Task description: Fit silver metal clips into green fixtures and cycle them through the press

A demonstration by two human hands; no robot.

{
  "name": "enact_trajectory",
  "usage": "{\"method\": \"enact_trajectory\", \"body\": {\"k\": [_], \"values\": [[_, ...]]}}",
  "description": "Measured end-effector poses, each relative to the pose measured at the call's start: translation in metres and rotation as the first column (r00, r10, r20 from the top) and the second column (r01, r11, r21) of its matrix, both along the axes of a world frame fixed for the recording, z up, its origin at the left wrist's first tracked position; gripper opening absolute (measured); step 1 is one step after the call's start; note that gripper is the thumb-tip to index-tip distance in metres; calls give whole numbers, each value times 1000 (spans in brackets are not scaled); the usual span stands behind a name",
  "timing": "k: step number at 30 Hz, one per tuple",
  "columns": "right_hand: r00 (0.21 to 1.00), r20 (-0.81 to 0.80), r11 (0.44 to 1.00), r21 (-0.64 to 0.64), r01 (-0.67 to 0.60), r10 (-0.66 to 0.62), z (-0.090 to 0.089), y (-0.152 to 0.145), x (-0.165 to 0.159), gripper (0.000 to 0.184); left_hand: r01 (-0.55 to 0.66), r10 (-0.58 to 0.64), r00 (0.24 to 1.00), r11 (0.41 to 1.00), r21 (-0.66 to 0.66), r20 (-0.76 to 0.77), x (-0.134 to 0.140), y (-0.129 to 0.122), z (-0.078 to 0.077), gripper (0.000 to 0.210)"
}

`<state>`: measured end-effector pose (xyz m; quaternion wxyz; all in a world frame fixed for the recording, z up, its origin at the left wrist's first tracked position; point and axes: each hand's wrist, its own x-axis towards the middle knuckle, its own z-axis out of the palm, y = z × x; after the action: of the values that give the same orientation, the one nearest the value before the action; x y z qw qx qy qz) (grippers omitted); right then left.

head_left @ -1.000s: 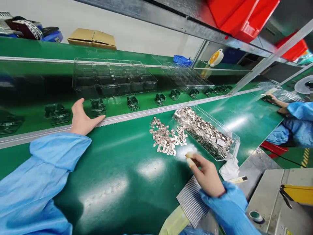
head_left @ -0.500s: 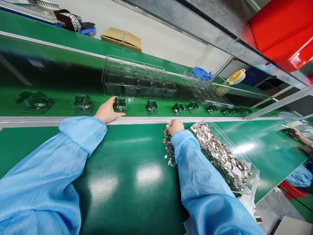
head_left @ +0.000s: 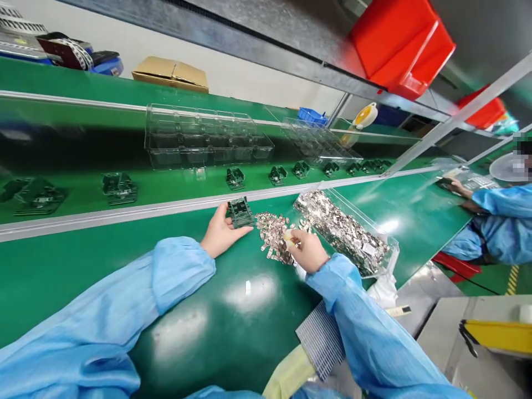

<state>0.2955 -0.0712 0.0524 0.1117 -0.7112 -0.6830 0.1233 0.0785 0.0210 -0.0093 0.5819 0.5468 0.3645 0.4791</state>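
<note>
In the head view my left hand (head_left: 222, 231) is closed around a small stack of green circuit boards (head_left: 240, 213), held tilted just above the worktop. To its right lies a loose pile of small shiny metal parts (head_left: 272, 235). My right hand (head_left: 308, 250) is over the right side of this pile, its fingertips pinched together; pale yellowish covers show on them. Whatever the pinch holds is too small to make out. Beyond the pile stands a clear plastic tray (head_left: 393, 256) heaped with more metal parts.
Several groups of circuit boards (head_left: 119, 188) stand along the green strip behind the metal rail (head_left: 174, 208). Clear compartment trays (head_left: 208, 138) lie behind them. A small white piece (head_left: 248, 287) rests on the worktop (head_left: 195, 310). At right, a co-worker's hand (head_left: 457, 187) holds something.
My left hand has lifted the circuit boards off the strip and brought them over the rail to the metal pile. My right hand has shifted slightly across the pile. The view has turned right.
</note>
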Motion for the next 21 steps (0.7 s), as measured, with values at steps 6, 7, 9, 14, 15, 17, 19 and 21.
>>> {"method": "enact_trajectory", "body": {"k": [6, 7, 9, 14, 15, 17, 19, 21], "values": [[951, -221, 961, -123, -247, 216, -3, -58, -42, 10, 21, -17, 998, 998, -61, 66, 22, -52, -6, 68], [935, -249, 942, -157, -298, 254, -2, -66, -52, 10, 26, -21, 997, 998, -65, 73, 21, -54, -7, 69], [911, -279, 896, -241, -374, 305, -2, -78, -72, 11, 0, 5, 997, 998, -65, 72, 18, -54, -8, 71], [874, -228, 795, -364, -485, 428, -7, -98, -107, 28, -70, 71, 996, 997, -20, 57, 11, -45, -13, 75], [859, -198, 779, -361, -512, 473, -9, -101, -113, 27, -67, 67, 996, 998, -13, 58, 11, -45, -14, 75], [820, -119, 750, -348, -563, 560, -14, -107, -123, 19, -54, 54, 997, 999, -4, 58, 10, -44, -16, 76], [785, -43, 730, -340, -593, 618, -17, -112, -130, 15, -47, 47, 998, 999, 5, 50, 11, -45, -16, 77], [772, 0, 723, -349, -596, 636, -17, -115, -134, 16, -45, 44, 998, 999, 11, 45, 11, -46, -16, 78]]}}
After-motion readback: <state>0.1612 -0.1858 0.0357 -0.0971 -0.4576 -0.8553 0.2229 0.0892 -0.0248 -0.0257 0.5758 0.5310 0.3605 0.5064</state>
